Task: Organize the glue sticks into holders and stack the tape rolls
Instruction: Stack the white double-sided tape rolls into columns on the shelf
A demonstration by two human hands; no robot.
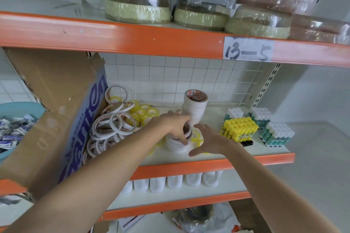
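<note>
On the middle shelf (223, 155) a short stack of white tape rolls (177, 143) stands near the front edge. My left hand (175, 124) reaches over it, fingers curled into and around the top roll. My right hand (210, 141) hovers just right of that stack, fingers spread, holding nothing. Behind them rises a taller stack of white tape rolls (195, 108). A loose heap of white tape rolls (113, 126) and small yellow tape rolls (142, 111) lies to the left. Yellow-capped glue sticks (239, 128) and white-capped glue sticks (277, 134) stand upright in holders at the right.
A torn cardboard box (62, 111) leans at the shelf's left end, beside a blue basin (13, 108) of small packets. Wrapped large tape rolls (138, 7) fill the upper shelf. White containers (174, 181) line the shelf below. A wire grid (180, 77) backs the middle shelf.
</note>
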